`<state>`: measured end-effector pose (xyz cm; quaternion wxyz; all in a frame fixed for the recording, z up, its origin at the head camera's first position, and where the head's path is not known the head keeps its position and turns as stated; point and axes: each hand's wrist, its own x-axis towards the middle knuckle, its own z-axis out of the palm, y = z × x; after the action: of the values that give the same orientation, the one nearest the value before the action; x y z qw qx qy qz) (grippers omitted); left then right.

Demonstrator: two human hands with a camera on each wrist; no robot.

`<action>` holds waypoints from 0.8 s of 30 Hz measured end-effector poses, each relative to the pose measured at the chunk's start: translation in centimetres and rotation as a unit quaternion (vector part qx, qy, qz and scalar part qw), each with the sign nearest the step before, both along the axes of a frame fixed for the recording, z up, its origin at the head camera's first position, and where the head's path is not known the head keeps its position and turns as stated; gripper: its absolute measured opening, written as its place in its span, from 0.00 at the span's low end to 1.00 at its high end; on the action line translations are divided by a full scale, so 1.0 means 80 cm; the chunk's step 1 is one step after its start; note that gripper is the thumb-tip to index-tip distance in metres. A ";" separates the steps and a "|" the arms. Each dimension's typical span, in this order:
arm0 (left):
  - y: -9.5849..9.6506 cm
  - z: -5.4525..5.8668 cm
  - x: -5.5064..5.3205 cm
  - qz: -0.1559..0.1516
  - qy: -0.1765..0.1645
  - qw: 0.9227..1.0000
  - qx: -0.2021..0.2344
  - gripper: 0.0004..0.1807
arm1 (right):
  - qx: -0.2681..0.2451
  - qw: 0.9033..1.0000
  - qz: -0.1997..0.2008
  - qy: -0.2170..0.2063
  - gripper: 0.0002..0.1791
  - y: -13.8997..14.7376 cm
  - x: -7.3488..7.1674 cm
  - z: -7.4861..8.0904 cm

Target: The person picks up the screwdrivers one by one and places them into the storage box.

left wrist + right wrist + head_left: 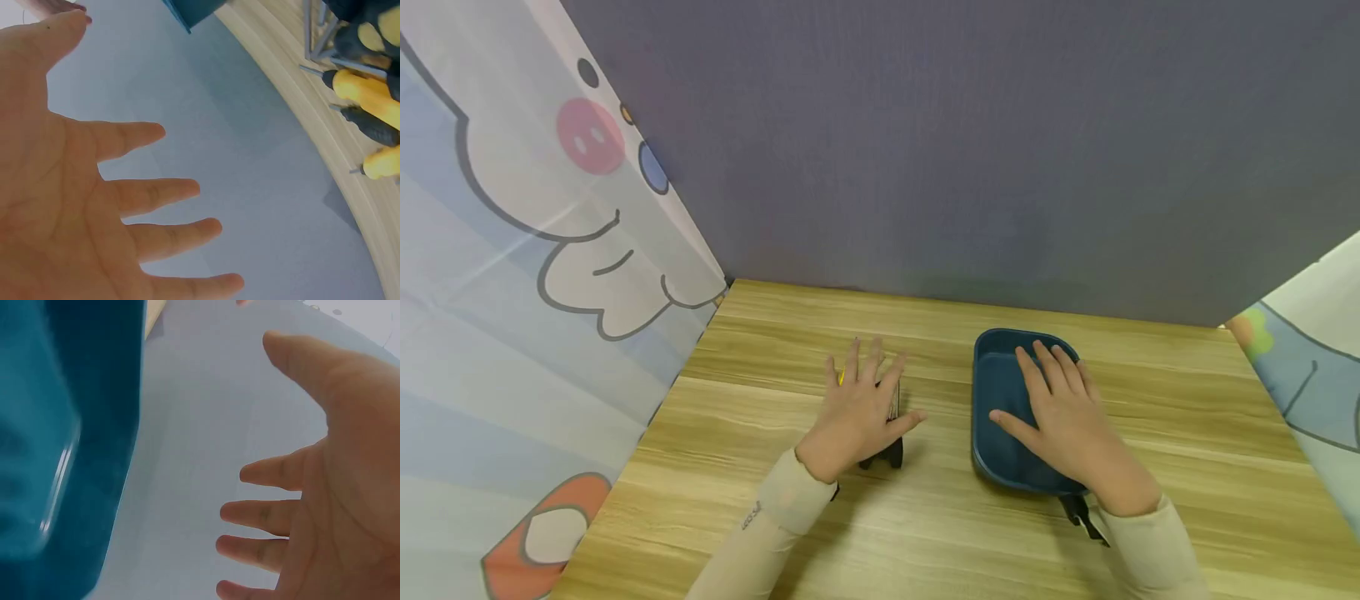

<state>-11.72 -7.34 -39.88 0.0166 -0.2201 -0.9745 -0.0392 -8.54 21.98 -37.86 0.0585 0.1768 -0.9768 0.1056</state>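
Small dark lettering (751, 515) runs along the pale left sleeve (737, 554) near its cuff, too small to be read with certainty. The tray (1000, 379), dark blue in the head view and teal in the right wrist view, is rectangular with rounded corners and a raised rim; it lies on the wood-grain table (925, 542), on the person's right. The right hand (1063, 417) is held above the right part of the tray, palm down, fingers extended and spread, gripping nothing. A black object (1071, 507) shows just beside the tray's near edge, partly covered by the right forearm. The left hand (859, 421), likewise flat with fingers splayed and gripping nothing, is held above a group of tools, well apart from the tray. The left wrist view shows two yellow-handled tools (365, 94) with thin metal shafts, a black-handled tool (373, 126) lying between them, and grey metal bars (307, 28) near a dark object whose form is cut off by the frame. A grey panel (985, 167) stands behind the table
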 end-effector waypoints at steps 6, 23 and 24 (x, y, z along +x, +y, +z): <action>-0.012 -0.002 -0.001 0.006 0.014 1.000 0.001 0.44 | -0.019 1.000 -0.008 -0.024 0.49 0.025 0.002 0.000; -0.052 -0.020 -0.012 0.026 0.030 0.999 0.012 0.36 | -0.054 0.996 -0.035 -0.061 0.43 0.086 0.000 -0.024; -0.054 -0.021 -0.013 0.028 0.032 0.999 0.014 0.36 | -0.056 0.995 -0.038 -0.069 0.43 0.087 0.000 -0.026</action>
<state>-12.77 -11.64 -41.58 0.0519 -0.1937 -0.9786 -0.0456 -8.54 28.95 -39.91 0.0050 0.1285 -0.9771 0.1695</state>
